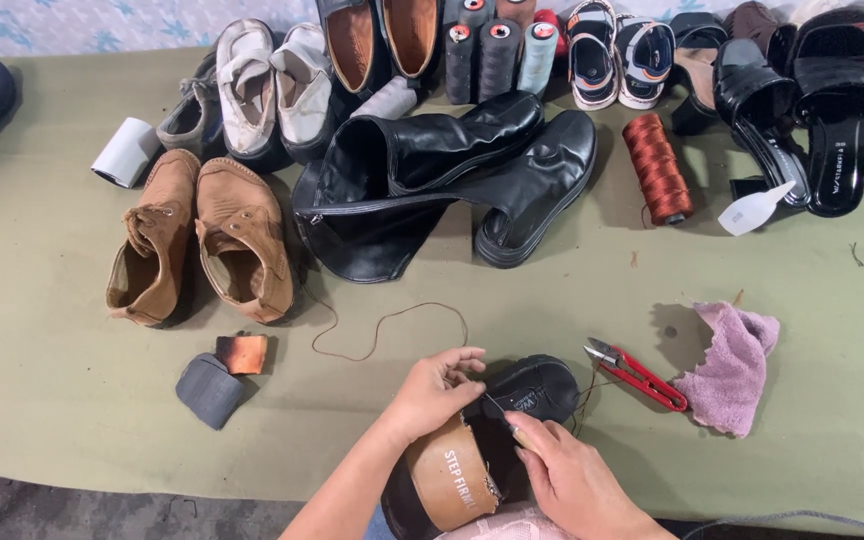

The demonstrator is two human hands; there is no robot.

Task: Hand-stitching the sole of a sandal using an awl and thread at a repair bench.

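Observation:
A black shoe (537, 385) with a tan insole (452, 480) lies at the near edge of the green cloth. My left hand (432, 390) pinches something small at the shoe's opening, beside a brown thread (382, 325) that loops away to the left. My right hand (572, 480) holds a thin dark tool, perhaps an awl or needle (500, 412), pointed into the shoe. Both hands rest on the shoe.
Red thread snips (637, 372) and a pink rag (732, 365) lie right of the shoe. A black boot (452, 180), tan suede shoes (202, 240), a rust thread spool (657, 168), grey and orange patches (222, 375), and rows of sandals and shoes fill the back.

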